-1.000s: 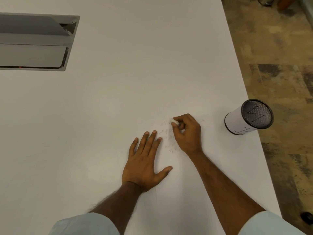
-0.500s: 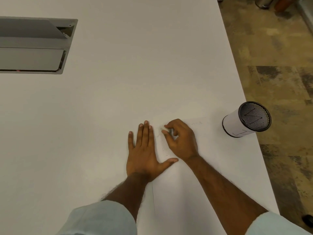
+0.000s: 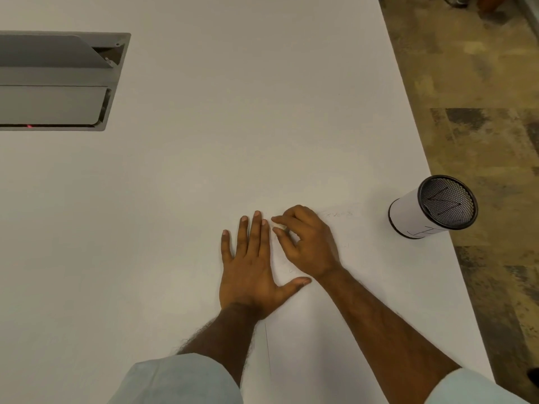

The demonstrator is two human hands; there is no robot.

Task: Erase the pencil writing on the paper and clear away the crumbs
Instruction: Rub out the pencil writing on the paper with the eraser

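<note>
The right hand (image 3: 306, 243) pinches a small white eraser (image 3: 281, 227) between thumb and fingertips on a white sheet of paper (image 3: 297, 330), left of a white-wrapped black mesh cylinder (image 3: 431, 209). The left hand (image 3: 250, 266) presses flat, fingers straight, farther left. Faint pencil writing (image 3: 338, 213) lies nearer the cylinder.

White table (image 3: 204, 176) carries 1 paper sheet (image 3: 300, 345), 1 mesh cup (image 3: 414, 214) near its right edge, 1 recessed grey hatch (image 3: 58, 80).
</note>
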